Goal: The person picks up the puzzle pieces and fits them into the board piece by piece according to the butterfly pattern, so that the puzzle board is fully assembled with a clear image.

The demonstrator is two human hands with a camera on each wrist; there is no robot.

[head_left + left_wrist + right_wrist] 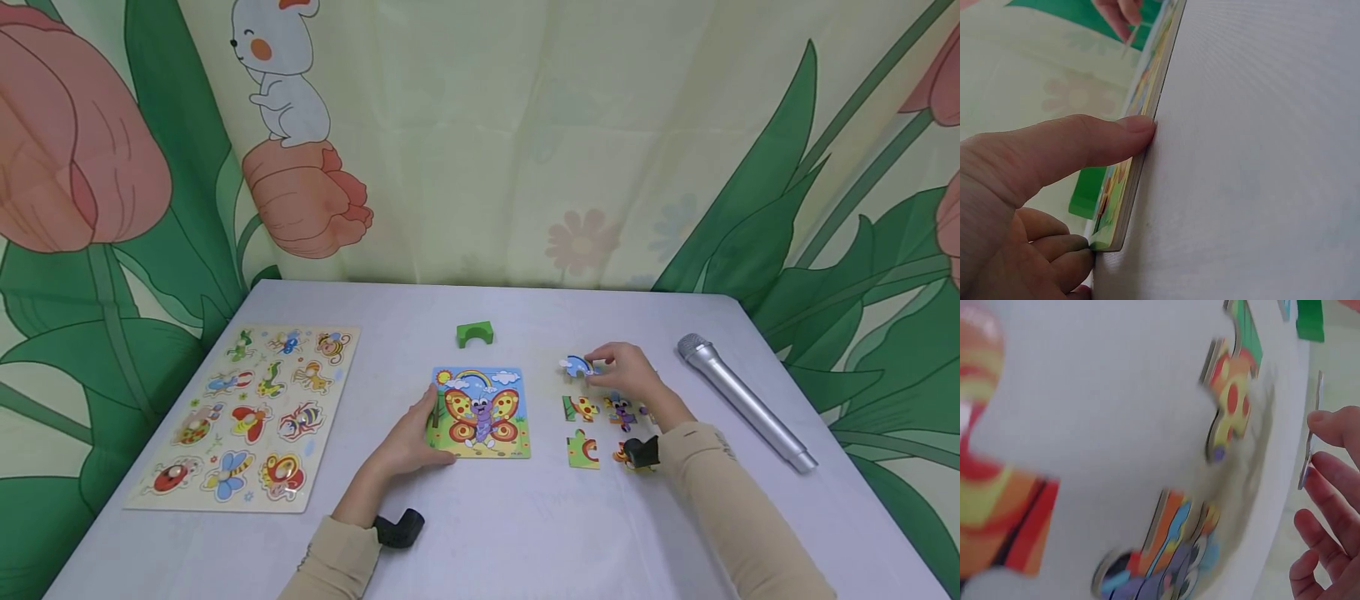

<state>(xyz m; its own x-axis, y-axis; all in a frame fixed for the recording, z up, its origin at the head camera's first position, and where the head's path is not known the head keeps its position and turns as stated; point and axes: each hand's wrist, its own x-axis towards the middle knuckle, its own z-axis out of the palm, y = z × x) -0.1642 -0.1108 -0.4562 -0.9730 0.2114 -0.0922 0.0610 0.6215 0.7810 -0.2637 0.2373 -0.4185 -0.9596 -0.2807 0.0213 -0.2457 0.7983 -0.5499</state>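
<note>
A table covered with white cloth (450, 542) is set before a pale curtain (450, 167) printed with tulips, green leaves and a white rabbit. A green arched block (475, 327) and a silver cylindrical microphone (750, 404) are placed on the cloth. At the left, a large cream board (187, 502) is filled with rows of coloured cartoon insects. Centrally, a thin square butterfly-printed board (480, 414) is clasped at its near left corner between the thumb and fingers of the left hand (411, 437). To its right, a thin blue-and-white puzzle piece (576, 365), irregular in outline, is pinched above the table between thumb and fingertip of the right hand (630, 371). Loose multicoloured puzzle pieces (582, 450) are laid nearby, separated from one another.
</note>
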